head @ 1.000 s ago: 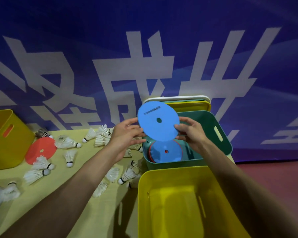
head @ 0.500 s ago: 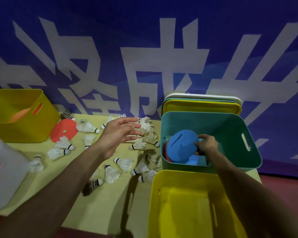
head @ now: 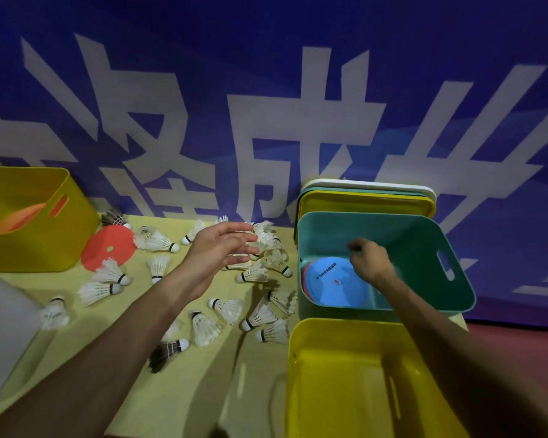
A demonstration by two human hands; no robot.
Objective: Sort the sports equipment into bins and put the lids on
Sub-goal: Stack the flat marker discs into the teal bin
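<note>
Head camera looked down on a yellow-green tabletop [head: 184,406] in front of a blue banner [head: 266,74] with big white characters. The right hand [head: 369,262] was inside the teal bin [head: 408,241], just above the blue disc [head: 329,287]. This disc lay flat on the bottom of the bin, on top of some red discs [head: 305,279] of which only the edges showed. The grip of the right hand was loosely bent and, as far as the blurred fingers allowed to see, it held nothing and did not touch the disc.

The left hand [head: 220,248] was over the tabletop with its grip apart, the fingers straight and spread. They pointed to a heap of white shuttlecocks [head: 266,248] just beside the teal bin. More shuttlecocks lay scattered over the tabletop, and a dark shuttlecock [head: 166,350] lay near the left forearm. An orange disc [head: 108,248] lay flat on the tabletop next to the far yellow bin [head: 29,248], which had something orange inside. A near yellow bin [head: 345,390] stood in front of the teal one. Behind the teal bin a pile of lids [head: 361,203] stood against the banner. A whitish bin [head: 4,327] was at the left edge.
</note>
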